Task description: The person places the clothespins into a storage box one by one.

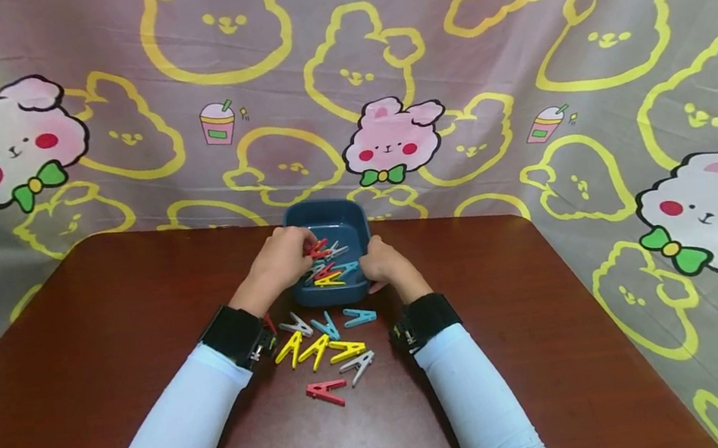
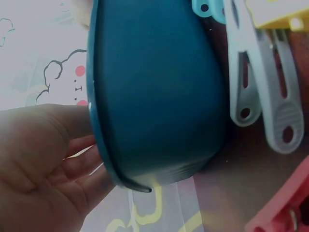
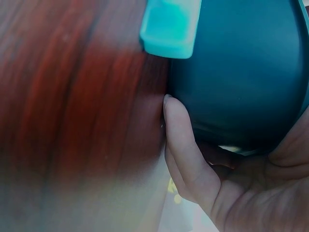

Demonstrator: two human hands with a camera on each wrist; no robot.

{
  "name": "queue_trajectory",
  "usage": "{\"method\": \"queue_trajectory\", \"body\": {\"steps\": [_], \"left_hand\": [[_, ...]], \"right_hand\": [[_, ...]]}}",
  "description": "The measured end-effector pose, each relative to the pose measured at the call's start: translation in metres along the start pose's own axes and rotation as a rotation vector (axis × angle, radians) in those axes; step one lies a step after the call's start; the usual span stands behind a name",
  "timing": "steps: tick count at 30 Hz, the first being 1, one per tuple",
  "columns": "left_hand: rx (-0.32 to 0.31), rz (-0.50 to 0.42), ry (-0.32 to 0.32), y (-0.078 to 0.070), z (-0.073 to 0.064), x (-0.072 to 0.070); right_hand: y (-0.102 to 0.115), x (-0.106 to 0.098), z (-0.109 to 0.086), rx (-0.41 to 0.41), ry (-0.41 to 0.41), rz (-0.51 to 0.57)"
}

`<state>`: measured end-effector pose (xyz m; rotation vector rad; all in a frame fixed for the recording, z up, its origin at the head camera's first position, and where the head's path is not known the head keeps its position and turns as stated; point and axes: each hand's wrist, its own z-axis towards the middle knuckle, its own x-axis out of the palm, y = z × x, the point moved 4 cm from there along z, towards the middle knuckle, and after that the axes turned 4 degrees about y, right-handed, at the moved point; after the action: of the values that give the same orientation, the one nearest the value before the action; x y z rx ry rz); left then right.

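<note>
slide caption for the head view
Left grip and right grip flank a blue bin of colored clothespins, with more clothespins on the brown table.

L arm [image 1: 171, 434] & R arm [image 1: 482, 390] were stretched fwd, converging; L hand [image 1: 280, 259] reached a bit farther, fingers bent, tips hidden; R hand [image 1: 386, 260] was partly curled.

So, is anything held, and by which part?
The right hand holds the blue bin by its right side; whether the left hand pinches a red clip inside cannot be told.
</note>
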<state>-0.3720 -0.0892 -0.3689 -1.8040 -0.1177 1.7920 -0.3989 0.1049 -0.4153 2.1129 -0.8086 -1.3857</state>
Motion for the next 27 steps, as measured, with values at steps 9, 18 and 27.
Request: {"method": "queue_trajectory", "body": {"steps": [9,18,27], "left_hand": [[-0.022,-0.016,-0.066,0.0003,0.0005,0.0044],[-0.009,-0.032,-0.093,-0.0024,0.0051,0.0063],[0.017,-0.033,-0.05,-0.0049,0.0016,0.0054]], "right_hand": [[0.0032,0.0012,-0.0014,-0.003,0.013,0.0],[0.003,-0.0032,-0.0048,-0.001,-0.009,-0.012],[-0.0001,-0.0016,-0.0079,-0.002,0.002,-0.005]]}}
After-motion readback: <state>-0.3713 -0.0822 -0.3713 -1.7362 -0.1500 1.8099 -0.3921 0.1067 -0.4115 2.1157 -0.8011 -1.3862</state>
